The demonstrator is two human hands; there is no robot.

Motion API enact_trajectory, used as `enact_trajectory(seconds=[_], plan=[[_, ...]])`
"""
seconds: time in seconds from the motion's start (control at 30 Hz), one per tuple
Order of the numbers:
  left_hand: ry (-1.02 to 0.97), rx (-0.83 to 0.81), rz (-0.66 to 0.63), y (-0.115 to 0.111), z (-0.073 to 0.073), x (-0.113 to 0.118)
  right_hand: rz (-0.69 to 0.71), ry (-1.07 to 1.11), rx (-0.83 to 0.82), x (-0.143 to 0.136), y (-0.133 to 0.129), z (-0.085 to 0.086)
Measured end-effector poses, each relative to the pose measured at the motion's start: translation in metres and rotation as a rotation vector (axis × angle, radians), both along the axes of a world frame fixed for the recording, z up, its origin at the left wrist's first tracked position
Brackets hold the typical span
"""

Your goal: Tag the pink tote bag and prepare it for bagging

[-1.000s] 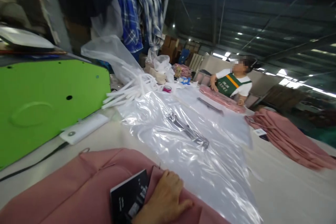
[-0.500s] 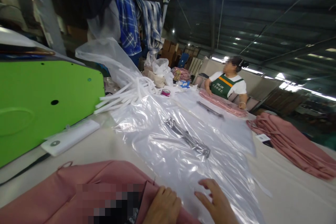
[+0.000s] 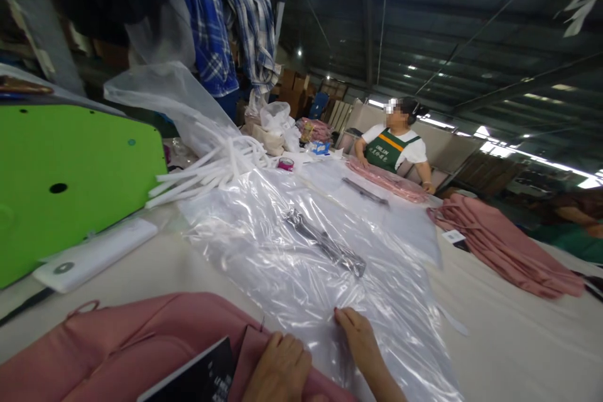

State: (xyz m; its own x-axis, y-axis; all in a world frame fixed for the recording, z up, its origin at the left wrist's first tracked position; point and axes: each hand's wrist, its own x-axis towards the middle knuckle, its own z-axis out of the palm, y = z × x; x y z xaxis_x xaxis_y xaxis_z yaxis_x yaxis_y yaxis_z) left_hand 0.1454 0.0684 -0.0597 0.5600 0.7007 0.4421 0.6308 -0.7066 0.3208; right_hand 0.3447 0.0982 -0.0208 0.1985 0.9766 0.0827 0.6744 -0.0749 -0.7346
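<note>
Head view: left hand (image 3: pixel 277 369) lying knuckles-up, fingers curled, pressing on pink garment (image 3: pixel 141 345) at table's (image 3: pixel 509 339) near edge; grip on cloth cannot be told. Black tag (image 3: pixel 198 378) lying on garment just beside it. Right hand (image 3: pixel 360 342) lying flat, fingertips touching clear plastic bags (image 3: pixel 301 257), gripping nothing. Bags spreading across table middle; metal clip (image 3: pixel 325 244) resting on top. Big clear bag (image 3: pixel 188 119) at far left holding white sticks (image 3: pixel 211 169). Green machine (image 3: pixel 70 176) sitting at left edge.
</note>
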Motion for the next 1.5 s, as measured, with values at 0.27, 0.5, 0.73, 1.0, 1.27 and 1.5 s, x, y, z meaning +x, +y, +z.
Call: enact_trajectory(seconds=[0.27,0.5,0.73,1.0,1.27,1.5], plan=[[-0.204,-0.15,0.007,-0.009,0.044,-0.017,-0.111,0.038,0.106,-0.005,-0.004,0.012],[0.245,-0.357,-0.008,0.015,0.162,-0.044,-0.117,0.101,0.116,-0.009,-0.007,0.022],[0.507,-0.143,0.027,0.072,0.143,-0.016,-0.082,0.147,0.095,-0.009,-0.008,0.026],[0.462,-0.198,-0.051,0.104,0.119,-0.004,-0.058,0.129,0.149,-0.005,-0.009,0.009],[0.382,-0.352,0.008,0.118,0.121,-0.009,-0.029,0.096,0.253,-0.007,-0.018,0.005],[0.355,-0.476,0.036,0.117,0.123,-0.014,-0.038,0.22,0.203,-0.005,-0.015,0.008]])
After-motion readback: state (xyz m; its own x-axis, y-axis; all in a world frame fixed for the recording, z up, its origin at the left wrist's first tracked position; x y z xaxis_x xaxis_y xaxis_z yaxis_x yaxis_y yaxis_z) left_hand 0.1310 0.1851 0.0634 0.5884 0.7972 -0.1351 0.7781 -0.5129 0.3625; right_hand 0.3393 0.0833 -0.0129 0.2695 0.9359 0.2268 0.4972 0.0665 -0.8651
